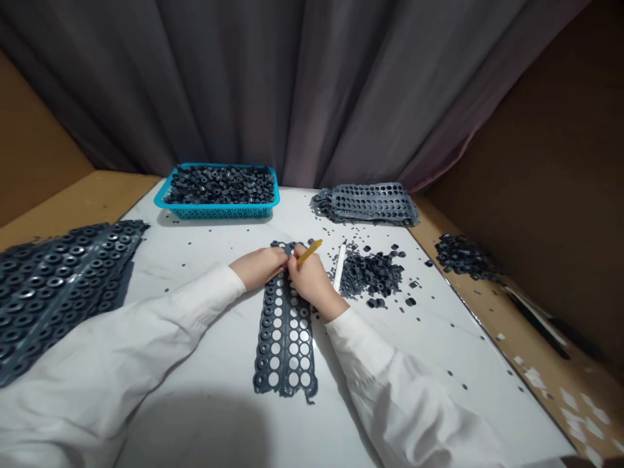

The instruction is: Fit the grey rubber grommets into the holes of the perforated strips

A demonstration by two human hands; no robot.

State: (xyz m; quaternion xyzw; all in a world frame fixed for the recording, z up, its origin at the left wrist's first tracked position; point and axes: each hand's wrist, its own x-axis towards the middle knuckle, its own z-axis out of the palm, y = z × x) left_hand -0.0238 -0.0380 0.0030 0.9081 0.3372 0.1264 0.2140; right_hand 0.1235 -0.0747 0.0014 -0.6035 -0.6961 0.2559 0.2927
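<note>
A dark grey moulded rubber sheet (284,325) lies lengthwise before me on the white tabletop. Its left column still carries ring-shaped pieces, while the other columns are mostly open holes. At the sheet's far end, my left hand (260,266) is closed, fingers bunched on the rubber. My right hand (312,278) grips a yellow pen-like stick (309,251), its lower end hidden by the fingers, right beside the left fingertips. Just right of that hand are a white stick (340,266) and a pile of small black rubber pieces (377,272).
A blue basket (217,212) full of small black pieces stands at the back. Uncut ring sheets (53,279) are stacked at left, punched sheets (373,203) at back right. Black scraps (461,253) and a dark knife-like tool (536,322) lie beyond the table's right edge.
</note>
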